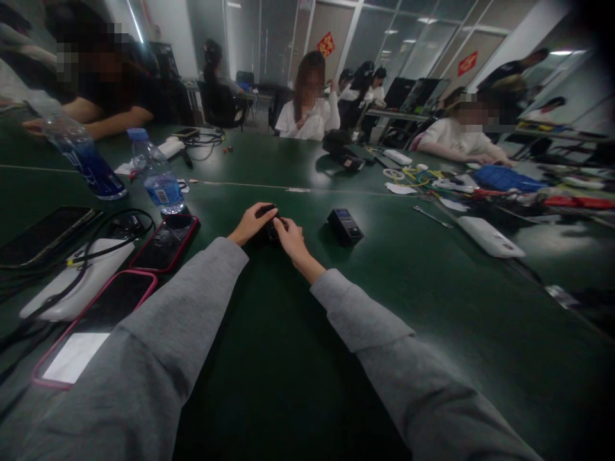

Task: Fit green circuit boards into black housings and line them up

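Observation:
Both of my hands meet at the middle of the dark green table [288, 358], around a small black device [271, 232]. My left hand [252, 223] is closed on its left side, with the thumb laid across the top. From the right, my right hand [292, 240] grips the same device with bent fingers. My fingers cover much of it, so its exact kind does not show. To the right of my hands a black box-shaped device [344, 227] with a small screen rests on the table, apart from them.
Left of my arms lie a red-edged phone [166, 243], a pink-edged phone [103, 307], a white power bank [72, 282] and cables. Two bottles stand behind them, one a water bottle [158, 173]. At right are a white device [490, 237] and tangled cables [432, 176]. Several people sit around.

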Demonstrator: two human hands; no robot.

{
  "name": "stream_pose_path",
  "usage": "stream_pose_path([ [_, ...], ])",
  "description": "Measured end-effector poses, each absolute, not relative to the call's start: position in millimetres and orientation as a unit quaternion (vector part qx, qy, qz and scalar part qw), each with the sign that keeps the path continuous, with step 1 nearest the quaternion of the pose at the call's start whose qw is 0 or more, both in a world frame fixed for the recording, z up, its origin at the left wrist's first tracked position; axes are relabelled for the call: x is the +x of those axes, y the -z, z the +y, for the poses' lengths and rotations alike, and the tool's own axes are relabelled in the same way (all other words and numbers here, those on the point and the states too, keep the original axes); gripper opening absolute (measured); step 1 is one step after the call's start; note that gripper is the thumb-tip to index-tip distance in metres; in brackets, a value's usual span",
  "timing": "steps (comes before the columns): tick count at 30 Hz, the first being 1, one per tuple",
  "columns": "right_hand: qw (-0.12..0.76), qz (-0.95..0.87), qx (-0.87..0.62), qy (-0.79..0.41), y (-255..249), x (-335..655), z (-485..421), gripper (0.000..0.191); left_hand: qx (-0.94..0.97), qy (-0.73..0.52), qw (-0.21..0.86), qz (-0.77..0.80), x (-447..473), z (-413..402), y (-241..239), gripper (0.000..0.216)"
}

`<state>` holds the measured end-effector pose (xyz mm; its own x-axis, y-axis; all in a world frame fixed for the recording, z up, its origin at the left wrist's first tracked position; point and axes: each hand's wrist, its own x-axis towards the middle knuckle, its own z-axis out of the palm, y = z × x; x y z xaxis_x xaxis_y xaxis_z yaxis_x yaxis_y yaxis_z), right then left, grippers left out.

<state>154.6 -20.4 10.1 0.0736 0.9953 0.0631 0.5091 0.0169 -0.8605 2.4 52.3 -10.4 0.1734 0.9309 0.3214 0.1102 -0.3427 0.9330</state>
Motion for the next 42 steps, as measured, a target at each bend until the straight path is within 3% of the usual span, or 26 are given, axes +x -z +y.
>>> stream_pose_path([
  [11,0.345,-0.630,-0.649,-0.251,-12.3,155.8,-25.5,0.049,0.670,-0.472,0.409,0.401,3.2,47.2,1.6,0.038],
  [19,0.382,-0.749,-0.540,-0.032,-6.7,220.4,-56.7,0.047,0.631,-0.464,0.460,0.419,1.6,45.1,-1.1,0.032],
  [24,0.344,-0.721,-0.590,0.112,-10.2,298.4,-53.7,0.056,0.622,-0.452,0.475,0.428,0.0,48.6,1.7,0.032],
  [29,0.344,-0.715,-0.608,0.035,5.4,351.9,-32.8,0.077,0.627,-0.443,0.495,0.408,-2.1,51.2,4.4,0.035],
  [33,0.341,-0.712,-0.613,-0.030,7.7,352.8,-31.4,0.080,0.643,-0.413,0.500,0.408,-2.5,47.1,0.2,0.038],
  [42,0.332,-0.693,-0.638,-0.047,-1.4,288.2,-55.2,0.082,0.655,-0.413,0.483,0.409,-0.9,45.7,0.3,0.041],
])
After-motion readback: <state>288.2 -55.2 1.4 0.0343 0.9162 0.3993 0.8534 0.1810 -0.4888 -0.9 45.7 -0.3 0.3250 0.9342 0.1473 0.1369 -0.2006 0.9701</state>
